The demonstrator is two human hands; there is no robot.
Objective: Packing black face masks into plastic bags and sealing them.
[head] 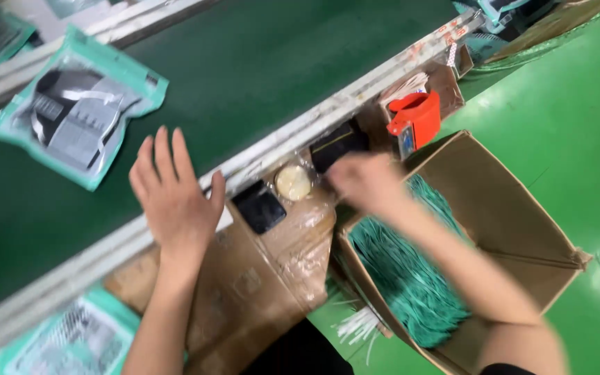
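so, teal pouch [78,107] lying flat on the green belt [258,62] near its far edge, long axis running diagonally from near-left to far-right. left hand [175,198] spread flat, fingers open, resting over the belt's near rail [328,114], holding nothing. right hand [366,182] blurred above the open cardboard box [515,229] of green ties [404,271]; can't tell its grip.

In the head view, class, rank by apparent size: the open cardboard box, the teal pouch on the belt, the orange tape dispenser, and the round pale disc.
1. Open cardboard box, largest.
2. Teal pouch.
3. Orange tape dispenser.
4. Round pale disc, smallest.
The box lies nearer the camera than the pouch, which may exaggerate its lead.
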